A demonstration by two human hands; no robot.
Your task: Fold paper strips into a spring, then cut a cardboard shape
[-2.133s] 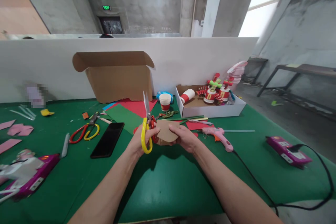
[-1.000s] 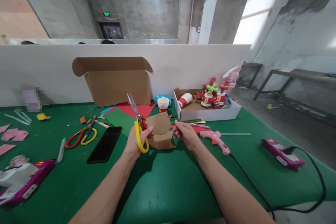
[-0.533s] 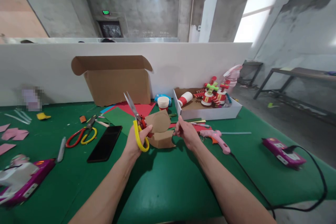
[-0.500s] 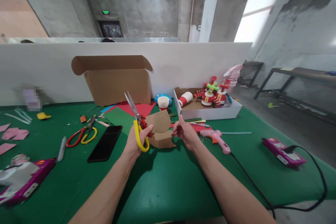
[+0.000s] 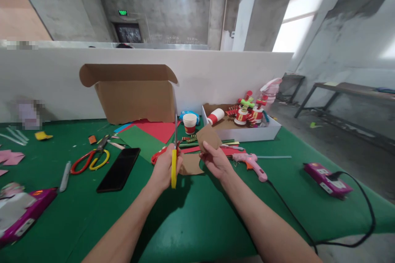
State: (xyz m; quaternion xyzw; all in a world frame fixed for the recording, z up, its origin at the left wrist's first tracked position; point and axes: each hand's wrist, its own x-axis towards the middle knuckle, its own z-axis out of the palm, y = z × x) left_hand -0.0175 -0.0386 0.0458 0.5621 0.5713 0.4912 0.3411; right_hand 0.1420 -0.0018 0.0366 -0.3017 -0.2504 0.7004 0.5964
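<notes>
My left hand is closed around a pair of scissors with yellow and red handles, the blades pointing up and away from me. Between the thumb and fingers of my right hand is a small brown cardboard piece, held up to the right of the scissors and apart from the blades. Below and between both hands lies another cardboard scrap with a curved edge. Just beyond stand a paper cup and a coiled paper strip.
A pink glue gun lies at right, its cord trailing forward. Behind it sits a white box holding decorated cups. At left are a black phone, second scissors and green paper. A purple box lies far right.
The cardboard piece has passed from my left hand to my right, which was open before. The scissors have swung from leaning left to nearly upright.
</notes>
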